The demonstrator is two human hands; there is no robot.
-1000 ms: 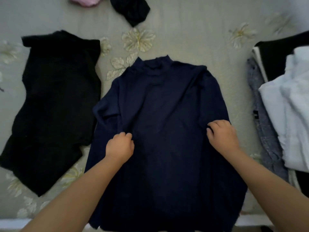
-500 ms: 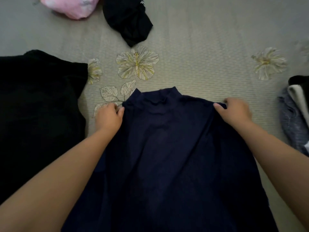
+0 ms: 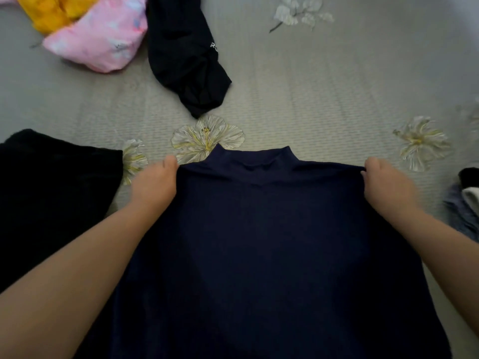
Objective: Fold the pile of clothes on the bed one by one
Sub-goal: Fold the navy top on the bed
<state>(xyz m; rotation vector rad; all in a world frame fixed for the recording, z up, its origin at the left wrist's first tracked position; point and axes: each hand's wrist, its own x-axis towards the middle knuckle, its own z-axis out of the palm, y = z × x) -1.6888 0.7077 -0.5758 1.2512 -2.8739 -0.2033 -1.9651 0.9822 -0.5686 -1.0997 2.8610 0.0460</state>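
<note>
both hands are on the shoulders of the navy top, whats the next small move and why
Probably fold the top edge down toward the hem. The left hand and right hand each have a grip on a shoulder corner of the navy top, which lies spread on the bed sheet with its sleeves apparently already tucked in, so halving its length looks like the natural next step.

Both bare forearms reach forward from the lower corners and converge slightly toward the middle of the view. The left hand point(image 3: 153, 185) lies knuckles-up, its fingers curled under and pinching the left shoulder edge of the navy top point(image 3: 259, 242). The right hand point(image 3: 386, 187) mirrors it at the right shoulder edge, thumb tucked against the fabric; its fingers look curled round the cloth, though blur softens them. The wrists are straight and the hands well apart.
</note>
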